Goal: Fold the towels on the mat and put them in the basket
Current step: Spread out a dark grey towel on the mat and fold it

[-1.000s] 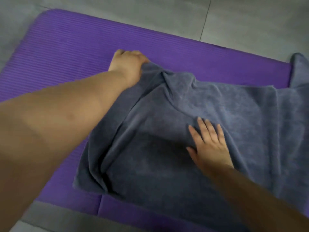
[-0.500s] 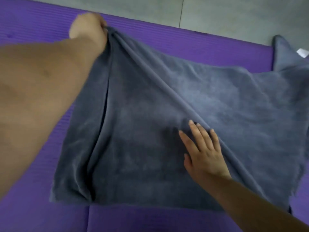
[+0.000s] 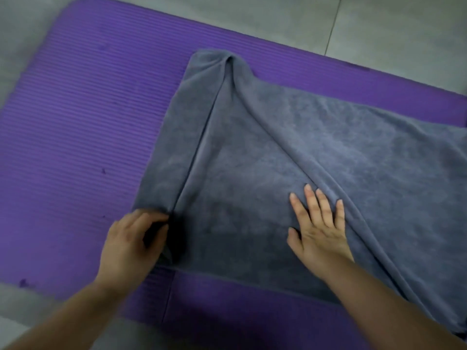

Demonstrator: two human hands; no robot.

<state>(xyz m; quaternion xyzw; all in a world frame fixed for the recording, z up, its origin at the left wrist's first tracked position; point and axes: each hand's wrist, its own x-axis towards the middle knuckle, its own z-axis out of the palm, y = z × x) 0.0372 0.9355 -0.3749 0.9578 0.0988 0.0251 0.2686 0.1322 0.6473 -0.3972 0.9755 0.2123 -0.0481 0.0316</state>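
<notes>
A grey-blue towel [image 3: 316,152] lies spread on the purple ribbed mat [image 3: 83,137], running off the right edge of view. Two long creases run from its far left corner toward me. My left hand [image 3: 131,238] is at the towel's near left corner, fingers and thumb curled round the bunched cloth there. My right hand [image 3: 318,226] lies flat on the towel's near middle, fingers straight and spread, pressing the cloth down beside the diagonal crease. No basket is in view.
Grey tiled floor [image 3: 379,26] surrounds the mat at the far side and at the near left. The mat's left part is bare purple foam. A seam [image 3: 168,299] crosses the mat's near edge between my arms.
My left hand has let go of the towel's far left corner and come back to grip the near left corner. My right hand has stayed flat on the cloth.
</notes>
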